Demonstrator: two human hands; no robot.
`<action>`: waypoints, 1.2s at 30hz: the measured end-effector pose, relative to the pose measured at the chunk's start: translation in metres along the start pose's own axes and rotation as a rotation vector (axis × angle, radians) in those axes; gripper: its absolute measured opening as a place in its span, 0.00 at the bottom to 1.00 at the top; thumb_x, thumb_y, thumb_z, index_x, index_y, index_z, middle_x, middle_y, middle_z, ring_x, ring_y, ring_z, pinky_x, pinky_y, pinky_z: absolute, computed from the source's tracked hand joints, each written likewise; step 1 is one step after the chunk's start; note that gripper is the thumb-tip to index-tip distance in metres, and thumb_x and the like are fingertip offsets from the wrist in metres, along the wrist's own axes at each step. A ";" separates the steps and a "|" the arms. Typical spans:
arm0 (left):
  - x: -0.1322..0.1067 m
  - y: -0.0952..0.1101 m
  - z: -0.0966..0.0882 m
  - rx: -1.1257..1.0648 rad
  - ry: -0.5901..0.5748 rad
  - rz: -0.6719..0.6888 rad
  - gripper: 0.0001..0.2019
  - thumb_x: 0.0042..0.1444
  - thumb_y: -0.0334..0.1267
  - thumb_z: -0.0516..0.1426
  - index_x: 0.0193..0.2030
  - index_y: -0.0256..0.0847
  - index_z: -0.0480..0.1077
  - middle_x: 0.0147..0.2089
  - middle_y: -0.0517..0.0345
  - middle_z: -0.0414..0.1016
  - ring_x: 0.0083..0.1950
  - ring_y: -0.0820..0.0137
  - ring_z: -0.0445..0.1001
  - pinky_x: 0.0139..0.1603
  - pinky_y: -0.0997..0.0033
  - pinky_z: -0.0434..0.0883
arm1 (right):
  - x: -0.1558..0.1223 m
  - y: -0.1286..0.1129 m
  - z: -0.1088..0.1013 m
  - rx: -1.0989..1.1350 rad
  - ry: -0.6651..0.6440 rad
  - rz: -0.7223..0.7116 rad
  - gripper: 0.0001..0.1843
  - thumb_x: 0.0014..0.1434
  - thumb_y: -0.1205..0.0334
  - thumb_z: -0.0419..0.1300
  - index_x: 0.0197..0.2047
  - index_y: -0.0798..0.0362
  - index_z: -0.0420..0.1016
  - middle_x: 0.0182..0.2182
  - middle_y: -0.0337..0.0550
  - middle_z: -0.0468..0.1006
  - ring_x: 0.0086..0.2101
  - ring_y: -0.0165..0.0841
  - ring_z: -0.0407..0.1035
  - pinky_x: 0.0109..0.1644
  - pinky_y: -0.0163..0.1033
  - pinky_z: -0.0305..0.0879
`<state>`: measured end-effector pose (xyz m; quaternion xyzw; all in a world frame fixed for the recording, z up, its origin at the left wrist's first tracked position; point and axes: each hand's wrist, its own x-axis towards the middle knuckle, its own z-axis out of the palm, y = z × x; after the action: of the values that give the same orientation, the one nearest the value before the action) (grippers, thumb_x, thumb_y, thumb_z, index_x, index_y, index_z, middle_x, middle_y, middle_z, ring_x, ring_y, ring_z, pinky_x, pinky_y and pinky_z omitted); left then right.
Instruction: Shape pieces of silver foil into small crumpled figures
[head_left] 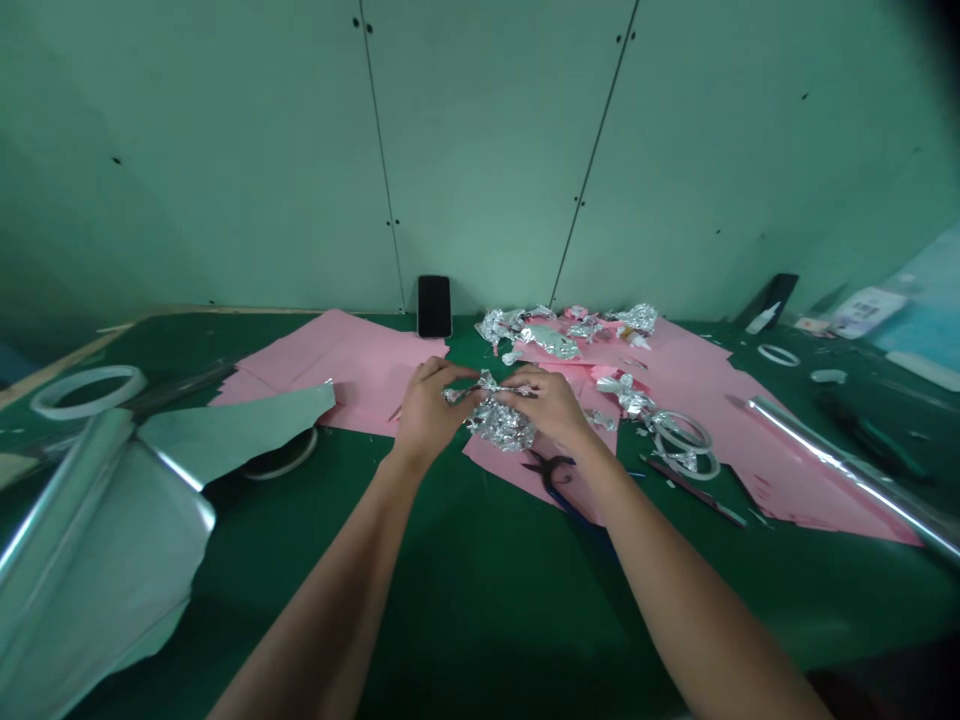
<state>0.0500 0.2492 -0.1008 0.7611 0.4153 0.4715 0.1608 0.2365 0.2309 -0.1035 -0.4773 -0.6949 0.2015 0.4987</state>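
The person's left hand [427,412] and right hand [541,402] meet above the middle of a green-topped desk [480,600], both curled almost shut, their fingers pinching from either side a crumpled aluminium foil wad [499,425]. The wad is a bright, crinkled lump with a thin twisted neck running across the top, held just above the jagged edge of the pink paper sheets [345,365] that spread over the desk. Right beside the right wrist lie black scissors [551,474] with dark blue handles, resting partly on the paper. Beyond the hands, a heap of wrinkled foil scraps [551,338] glints along the far edge of the paper, and two clear tape rolls [681,442] lean together to the right. A shiny foil roll [847,465] lies at the right, while a broad, smooth silver sheet [97,540] curls up at the near left, its surface catching the light. A black smartphone [434,306] stands against the pale green panelled wall [480,150].
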 end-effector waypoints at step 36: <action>-0.001 0.015 0.015 -0.870 -0.239 -0.303 0.13 0.49 0.39 0.65 0.41 0.39 0.73 0.40 0.55 0.77 0.42 0.67 0.74 0.46 0.66 0.69 | -0.015 -0.010 -0.002 -0.295 0.169 -0.143 0.06 0.57 0.60 0.63 0.29 0.50 0.78 0.28 0.43 0.79 0.37 0.41 0.70 0.42 0.46 0.62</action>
<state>0.0698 0.2415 -0.0991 0.6028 0.2641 0.4821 0.5783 0.2346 0.2125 -0.1027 -0.5100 -0.7047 0.0204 0.4929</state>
